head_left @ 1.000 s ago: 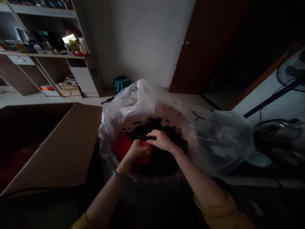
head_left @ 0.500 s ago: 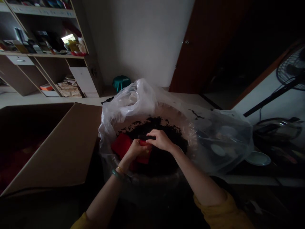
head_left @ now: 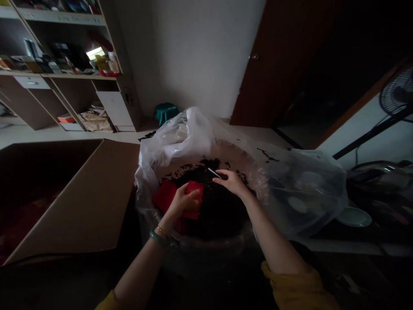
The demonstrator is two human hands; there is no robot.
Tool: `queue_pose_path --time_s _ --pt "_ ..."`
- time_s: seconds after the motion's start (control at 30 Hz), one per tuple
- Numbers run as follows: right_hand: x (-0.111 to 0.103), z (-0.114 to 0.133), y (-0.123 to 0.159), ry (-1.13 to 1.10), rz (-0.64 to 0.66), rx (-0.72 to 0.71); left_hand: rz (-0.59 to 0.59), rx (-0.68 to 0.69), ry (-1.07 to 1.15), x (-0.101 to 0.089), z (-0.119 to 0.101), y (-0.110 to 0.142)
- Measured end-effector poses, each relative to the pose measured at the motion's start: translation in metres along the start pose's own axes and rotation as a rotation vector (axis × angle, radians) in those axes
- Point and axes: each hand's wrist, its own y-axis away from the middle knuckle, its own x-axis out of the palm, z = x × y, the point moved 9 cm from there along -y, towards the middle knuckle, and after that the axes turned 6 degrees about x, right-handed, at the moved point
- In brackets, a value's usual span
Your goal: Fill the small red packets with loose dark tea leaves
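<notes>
through my remote view, the left hand point(head_left: 182, 200) pinches a red packet point(head_left: 194, 187) between thumb and fingers, over dark loose flakes point(head_left: 222, 217) inside a plastic liner point(head_left: 197, 129), probably so that stray bits drop back in. just to its right, i have the fingers of the right hand point(head_left: 234, 183) pinching a slim pale-edged strip point(head_left: 213, 173), tilted and apart from the packet, a light grip that seems chosen for easy turning. more red material point(head_left: 164, 194) lies beside the left hand within the liner, seemingly kept within reach.

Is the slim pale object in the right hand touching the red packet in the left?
Apart. The head view shows dark loose material between the slim pale object in the right hand and the red packet.
</notes>
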Motion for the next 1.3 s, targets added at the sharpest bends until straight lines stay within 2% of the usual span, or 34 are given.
queue_pose_path --time_s 0.1,0.17,0.23,0.4,0.47,0.53,0.63,0.77,0.9,0.93,1.0,1.07,1.1,1.13,1.17,1.2,1.23,1.3 --pt "0.001 -0.030 -0.007 0.193 -0.008 0.079 -0.034 -0.019 0.021 -0.005 -0.001 0.002" --pt "0.005 -0.036 -0.005 0.262 -0.020 0.093 -0.063 -0.021 0.025 -0.008 0.000 0.002" --pt "0.011 -0.023 0.002 0.214 -0.050 0.029 -0.108 0.011 0.029 -0.012 -0.001 0.000" --pt "0.041 0.040 0.034 -0.101 -0.005 -0.201 -0.161 0.018 0.064 -0.015 0.003 -0.001" --pt "0.045 0.053 0.042 -0.137 -0.053 -0.226 -0.146 -0.002 0.065 -0.013 0.005 -0.001" --pt "0.044 0.056 0.046 -0.158 -0.100 -0.218 -0.122 -0.008 0.053 -0.012 0.006 0.000" --pt "0.040 0.047 0.043 -0.199 -0.130 -0.151 -0.071 -0.002 0.034 -0.009 0.008 0.000" --pt "0.034 0.023 0.041 -0.339 -0.189 0.025 0.060 -0.004 -0.062 0.005 0.013 0.004" --pt "0.043 0.002 0.045 -0.499 -0.037 0.144 0.107 0.039 -0.185 0.014 0.014 0.007" --pt "0.039 -0.006 0.045 -0.522 -0.047 0.170 0.109 0.039 -0.184 0.015 0.015 0.007" --pt "0.013 -0.021 0.045 -0.605 -0.231 0.225 0.100 0.028 -0.175 0.013 0.018 0.006" --pt "-0.018 -0.023 0.048 -0.746 -0.528 0.254 0.079 0.019 -0.196 0.009 0.020 0.006" --pt "-0.028 -0.014 0.049 -0.823 -0.648 0.245 0.073 0.017 -0.218 0.007 0.022 0.006" --pt "-0.029 0.007 0.046 -0.890 -0.678 0.206 0.073 0.019 -0.240 0.005 0.024 0.006" --pt "-0.023 0.040 0.039 -0.948 -0.603 0.132 0.073 0.023 -0.254 0.005 0.026 0.006" --pt "-0.009 0.082 0.030 -0.999 -0.444 0.037 0.067 0.032 -0.259 0.004 0.027 0.006" --pt "0.009 0.131 0.024 -1.030 -0.224 -0.074 0.052 0.045 -0.253 0.003 0.027 0.005" --pt "0.045 0.223 0.027 -0.990 0.185 -0.281 -0.003 0.075 -0.212 -0.002 0.025 0.005"
